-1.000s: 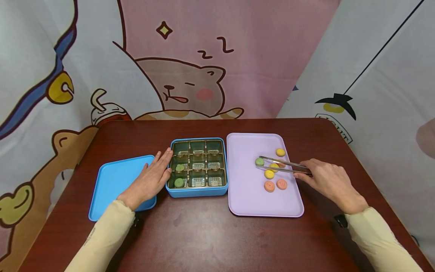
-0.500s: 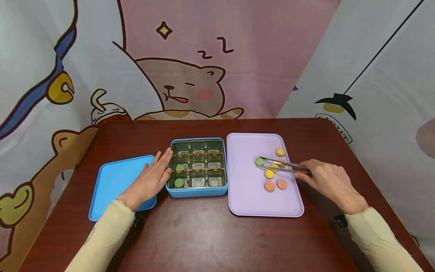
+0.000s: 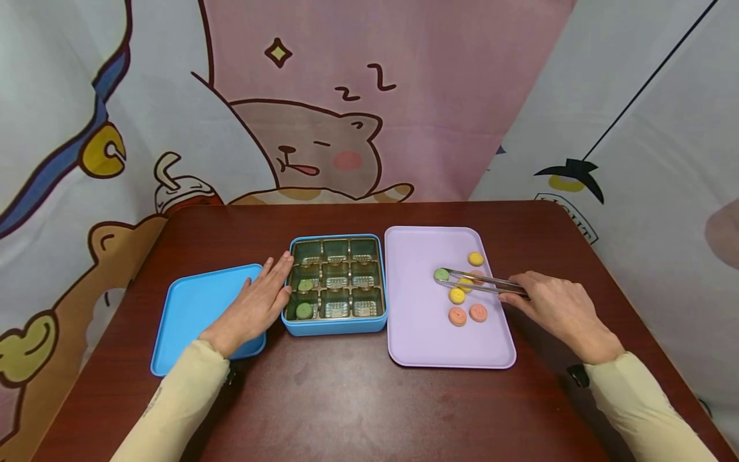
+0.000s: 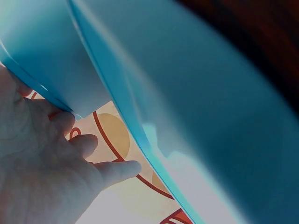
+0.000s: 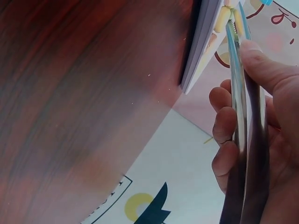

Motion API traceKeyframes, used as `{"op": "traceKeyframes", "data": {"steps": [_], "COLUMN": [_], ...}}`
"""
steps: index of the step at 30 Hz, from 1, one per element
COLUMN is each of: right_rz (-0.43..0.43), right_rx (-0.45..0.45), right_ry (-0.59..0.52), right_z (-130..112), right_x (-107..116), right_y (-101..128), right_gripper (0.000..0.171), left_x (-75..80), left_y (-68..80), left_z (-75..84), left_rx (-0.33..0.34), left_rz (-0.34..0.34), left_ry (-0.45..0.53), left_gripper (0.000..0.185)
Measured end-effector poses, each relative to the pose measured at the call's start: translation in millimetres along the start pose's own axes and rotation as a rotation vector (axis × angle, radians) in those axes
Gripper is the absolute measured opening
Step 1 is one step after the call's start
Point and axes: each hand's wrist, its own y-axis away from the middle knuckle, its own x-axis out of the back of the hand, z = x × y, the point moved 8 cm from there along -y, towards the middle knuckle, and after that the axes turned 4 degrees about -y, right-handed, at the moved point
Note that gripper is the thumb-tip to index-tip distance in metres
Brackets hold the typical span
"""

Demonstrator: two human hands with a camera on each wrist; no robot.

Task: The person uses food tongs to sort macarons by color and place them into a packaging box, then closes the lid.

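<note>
Right hand is pinching the tongs on the green cookie (squeeze gently), left hand lying flat, steadying the blue box on the worktop.

The lid lies left of the box, the tray right of it, all on the table.
</note>
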Motion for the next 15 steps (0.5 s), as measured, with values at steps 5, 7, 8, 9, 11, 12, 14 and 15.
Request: {"op": "traceKeyframes", "data": {"steps": [5, 7, 8, 9, 11, 12, 14, 15], "right_rz": [0.022, 0.032, 0.035, 0.039, 0.046, 0.049, 0.057, 0.060], "right_rx": [0.016, 0.021, 0.022, 0.023, 0.023, 0.022, 0.024, 0.025], "right_ry": [0.002, 0.005, 0.006, 0.007, 0.009, 0.009, 0.012, 0.013], "right_z": [-1.8, -2.5, -2.9, -3.2, -4.0, -4.4, -5.4, -5.9], "right_x": [1.8, 2.9, 3.6, 4.3, 6.0, 6.9, 8.8, 9.7], "right_y": [0.8, 1.0, 0.9, 0.9, 0.9, 0.9, 0.8, 0.7], "right_gripper": [0.042, 0.042, 0.042, 0.042, 0.042, 0.042, 0.043, 0.043], "left_x": [-0.2, 0.0, 0.1, 0.0, -0.1, -0.1, 0.0, 0.1], "left_y": [0.5, 0.8, 0.9, 0.8, 0.6, 0.5, 0.4, 0.3], "left_z": [-0.1, -0.4, -0.4, -0.4, -0.8, -0.8, -0.7, -0.8], "left_rx": [-0.004, -0.005, -0.006, -0.007, -0.007, -0.007, -0.008, -0.008], "left_rz": [0.008, 0.010, 0.011, 0.011, 0.011, 0.012, 0.014, 0.015], "left_ry": [-0.003, -0.004, -0.004, -0.004, -0.005, -0.005, -0.006, -0.007], "left_gripper": [0.062, 0.062, 0.062, 0.062, 0.062, 0.062, 0.062, 0.062]}}
